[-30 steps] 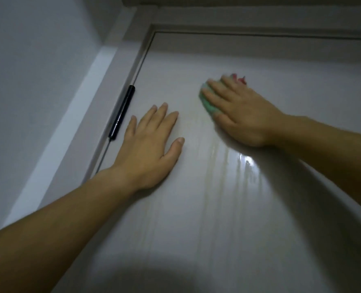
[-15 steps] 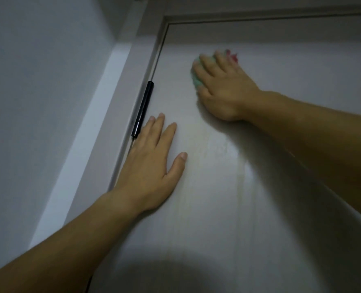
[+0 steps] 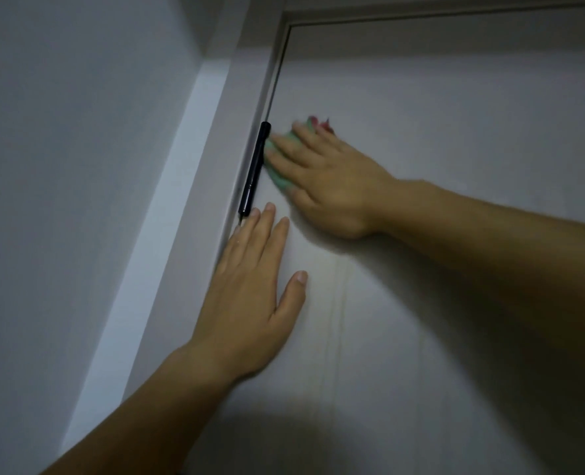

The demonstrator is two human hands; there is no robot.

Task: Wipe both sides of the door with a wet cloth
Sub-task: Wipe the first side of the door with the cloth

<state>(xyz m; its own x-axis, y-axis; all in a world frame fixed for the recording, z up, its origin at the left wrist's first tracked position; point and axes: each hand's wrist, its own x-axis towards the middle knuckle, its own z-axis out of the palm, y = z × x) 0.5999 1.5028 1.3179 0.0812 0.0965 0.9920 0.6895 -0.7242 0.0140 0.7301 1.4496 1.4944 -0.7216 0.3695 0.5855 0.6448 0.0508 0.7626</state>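
Head view is looking up along a pale door [image 3: 455,132] with a smooth, faintly grained surface, dimly lit. Both bare forearms are reaching up onto it.

The right hand [image 3: 325,186] is pressing a cloth [image 3: 275,169] flat against the door, high up near the hinge side. Its fingers are lying straight and slightly spread over the cloth, pushing on it and not curling round it. The cloth is soft and bunched. Mint green is showing past the fingertips and below the thumb side, and a small red patch is peeking out beyond the upper fingers. The cloth's green edge is sitting just beside a slim black cylindrical hinge [image 3: 254,168], though contact between them is too blurred to judge.

The left hand [image 3: 250,296] is resting palm-down on the door below the right hand, fingers straight and close together, thumb angled outward, holding nothing. Its fingertips are lying just under the hinge's lower end.

Thin vertical wet streaks [image 3: 339,303] are running down the door beside the left hand. A flat white door frame [image 3: 243,97] is bordering the door on the left, meeting a plain matte grey wall [image 3: 61,166]. A rounded dark shadow [image 3: 318,440] is falling across the door's lower part.
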